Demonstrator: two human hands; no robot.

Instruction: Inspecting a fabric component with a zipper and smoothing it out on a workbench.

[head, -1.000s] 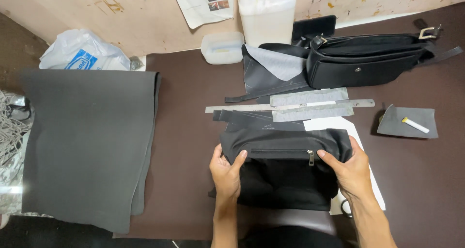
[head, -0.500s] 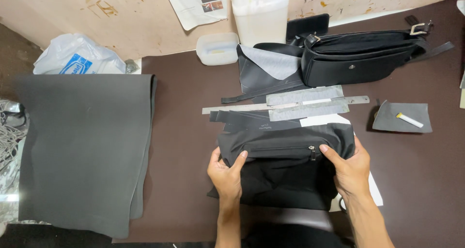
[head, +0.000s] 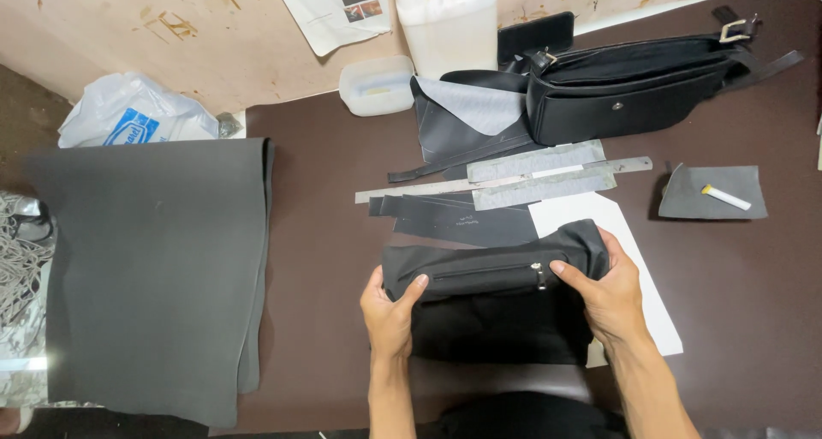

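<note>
A black fabric pouch (head: 488,272) with a zipper and a small metal pull lies at the near middle of the dark brown table (head: 325,233). My left hand (head: 390,310) grips its left end, thumb laid on top. My right hand (head: 604,289) holds its right end, fingers wrapped over the rounded corner. Under the pouch lies a flat black fabric panel (head: 497,332). A white paper sheet (head: 629,259) sticks out from beneath on the right.
Black cut pieces (head: 462,220), a metal ruler (head: 411,191) and grey strips (head: 539,169) lie just beyond the pouch. A finished black shoulder bag (head: 634,83) sits far right, a grey patch with white chalk (head: 715,191) beside it. A large grey sheet (head: 150,268) covers the left.
The pouch has been folded over and drawn a little nearer, its upper edge now rounded. Both hands kept their hold on its ends. The view shifted slightly.
</note>
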